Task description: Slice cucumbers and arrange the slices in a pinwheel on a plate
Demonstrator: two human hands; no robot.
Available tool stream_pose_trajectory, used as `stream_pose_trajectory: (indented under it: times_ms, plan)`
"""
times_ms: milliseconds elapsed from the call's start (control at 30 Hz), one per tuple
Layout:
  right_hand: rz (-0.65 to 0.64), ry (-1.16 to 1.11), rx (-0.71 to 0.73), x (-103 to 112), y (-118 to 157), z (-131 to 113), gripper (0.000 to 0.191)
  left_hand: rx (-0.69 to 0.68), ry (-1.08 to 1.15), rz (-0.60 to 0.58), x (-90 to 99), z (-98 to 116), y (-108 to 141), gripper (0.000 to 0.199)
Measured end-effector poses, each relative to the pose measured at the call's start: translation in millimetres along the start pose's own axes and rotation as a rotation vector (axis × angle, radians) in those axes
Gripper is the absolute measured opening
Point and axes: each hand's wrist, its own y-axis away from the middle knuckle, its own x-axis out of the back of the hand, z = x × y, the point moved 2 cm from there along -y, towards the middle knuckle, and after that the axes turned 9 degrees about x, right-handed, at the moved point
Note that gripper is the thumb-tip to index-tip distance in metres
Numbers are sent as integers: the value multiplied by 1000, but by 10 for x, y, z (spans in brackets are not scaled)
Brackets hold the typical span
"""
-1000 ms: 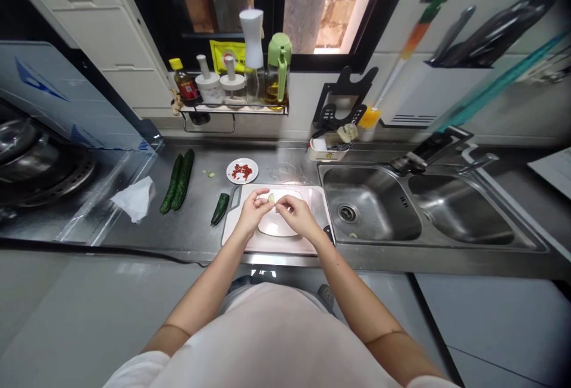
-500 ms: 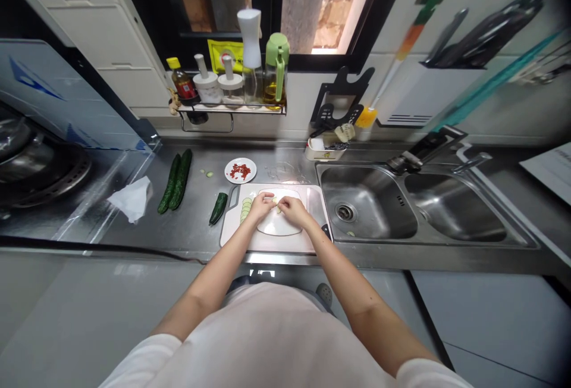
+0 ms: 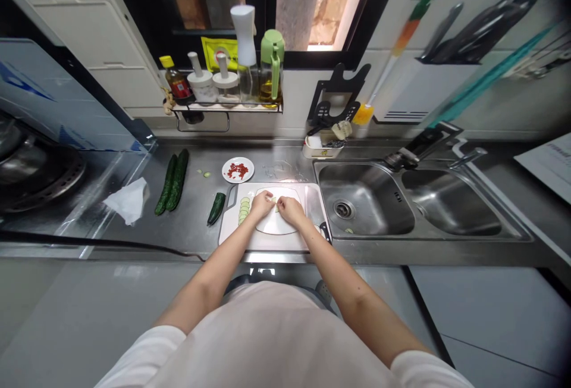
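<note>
The left hand (image 3: 261,204) and right hand (image 3: 291,209) pinched pale green slices (image 3: 273,200) above the white plate (image 3: 277,225); gentle, low fingertips suited such thin pieces.

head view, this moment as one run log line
left hand: at plate | right hand: at plate | cucumber slices: on board

In front of me I log a white plate (image 3: 281,226) with a thin dark edge line, a pale pink board (image 3: 292,244), light green slices (image 3: 244,209) rimmed in darker green, and deep green cucumbers (image 3: 179,181). Small dish (image 3: 238,180) white, chopped bits (image 3: 241,169) on it bright red; my shirt (image 3: 267,340) pale. Farther off I record a yellow-capped, red-labelled bottle (image 3: 179,87), a bright yellow packet (image 3: 218,50), a light green jug lid (image 3: 272,47), a teal stick (image 3: 491,85), and a light blue panel (image 3: 38,93) patterned with darker blue shapes.
</note>
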Motion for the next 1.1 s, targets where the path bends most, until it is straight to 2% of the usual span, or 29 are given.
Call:
stream_pose_trajectory:
  times_ms: [267,433,533,833,1100]
  plan:
    - [-5,138,3,10,161,-126,34,-123,-239,68,8,15,114,30]
    - [-113,251,16,1,254,-209,37,-183,-319,69,39,60,245,30]
    - [-135,272,3,-7,262,-217,38,-196,-353,74,48,77,282,30]
    - [-154,353,25,-79,251,-192,39,-216,-414,93,18,58,253,28]
    - [-147,386,39,-57,169,-181,38,-209,-431,101,8,88,196,29]
